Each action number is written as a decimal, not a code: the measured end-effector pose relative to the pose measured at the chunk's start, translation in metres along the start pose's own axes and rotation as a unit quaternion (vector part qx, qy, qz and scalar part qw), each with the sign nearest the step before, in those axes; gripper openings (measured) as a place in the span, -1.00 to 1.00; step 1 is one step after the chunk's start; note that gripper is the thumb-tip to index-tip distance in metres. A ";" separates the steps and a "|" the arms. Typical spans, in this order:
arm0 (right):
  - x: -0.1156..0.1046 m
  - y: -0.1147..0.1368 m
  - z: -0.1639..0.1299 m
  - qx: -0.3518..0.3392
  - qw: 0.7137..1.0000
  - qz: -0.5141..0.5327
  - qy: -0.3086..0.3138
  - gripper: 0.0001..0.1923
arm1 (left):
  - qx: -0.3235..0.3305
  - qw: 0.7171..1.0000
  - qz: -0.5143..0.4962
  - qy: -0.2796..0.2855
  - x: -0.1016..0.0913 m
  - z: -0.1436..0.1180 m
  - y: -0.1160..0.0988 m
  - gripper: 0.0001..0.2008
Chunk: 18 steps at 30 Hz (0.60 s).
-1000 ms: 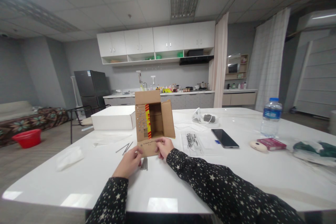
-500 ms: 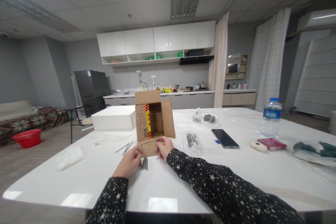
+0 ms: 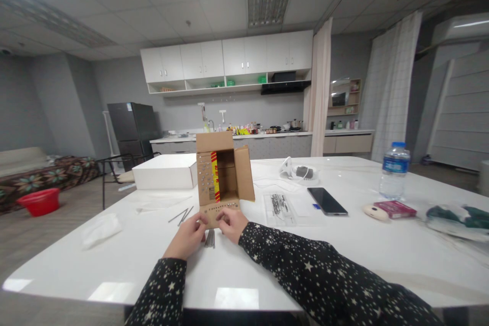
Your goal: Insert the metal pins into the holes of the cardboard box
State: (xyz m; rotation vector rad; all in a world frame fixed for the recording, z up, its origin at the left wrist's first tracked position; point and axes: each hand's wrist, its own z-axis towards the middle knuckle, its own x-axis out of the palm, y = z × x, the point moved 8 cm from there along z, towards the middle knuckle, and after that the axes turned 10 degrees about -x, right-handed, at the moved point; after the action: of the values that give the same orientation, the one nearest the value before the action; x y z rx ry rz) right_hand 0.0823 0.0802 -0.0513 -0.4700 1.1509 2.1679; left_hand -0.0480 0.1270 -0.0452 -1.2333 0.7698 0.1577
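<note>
A small cardboard box [image 3: 220, 173] lies on its side near the middle of the white table [image 3: 267, 265], its open mouth facing the person and its lower flap [image 3: 218, 212] folded down flat toward them. Both hands are at that flap: the left hand [image 3: 188, 237] pinches its left edge between thumb and fingers, and the right hand [image 3: 232, 224] rests curled over its front right corner, fingers narrow and pressed on the card — whether they grip under the edge cannot be told. Just in front of the box, between the two hands, lies a small bundle of nails [image 3: 210, 238]; a few more nails [image 3: 182, 214] lie to the left of the box. A white box [image 3: 166, 171] sits behind the cardboard box to its left, a clear packet [image 3: 281, 205] and a phone [image 3: 327, 200] to its right, and a water bottle [image 3: 394, 170] farther right. The cardboard box looks light and empty, stiff in its walls but bendable at the flaps — likely to slide on the glossy table if pushed, so it is best held by a wall or steadied by pressing the flap down.
</note>
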 end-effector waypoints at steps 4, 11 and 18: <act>0.006 0.026 -0.008 -0.109 0.984 -0.121 0.069 -0.83 | 0.008 1.000 0.005 0.000 0.000 0.001 -0.002 -0.89; 0.008 0.035 -0.010 -0.129 0.973 -0.163 0.100 -0.82 | 0.006 1.000 0.007 0.000 -0.001 0.001 -0.002 -0.90; 0.016 0.033 -0.012 -0.144 0.958 -0.196 0.150 -0.68 | 0.000 1.000 -0.011 0.002 -0.001 -0.001 -0.004 -0.88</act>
State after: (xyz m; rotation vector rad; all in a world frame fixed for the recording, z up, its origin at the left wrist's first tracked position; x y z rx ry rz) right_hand 0.0484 0.0624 -0.0472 -1.0905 0.8023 1.9553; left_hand -0.0473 0.1247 -0.0422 -1.2425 0.7599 0.1365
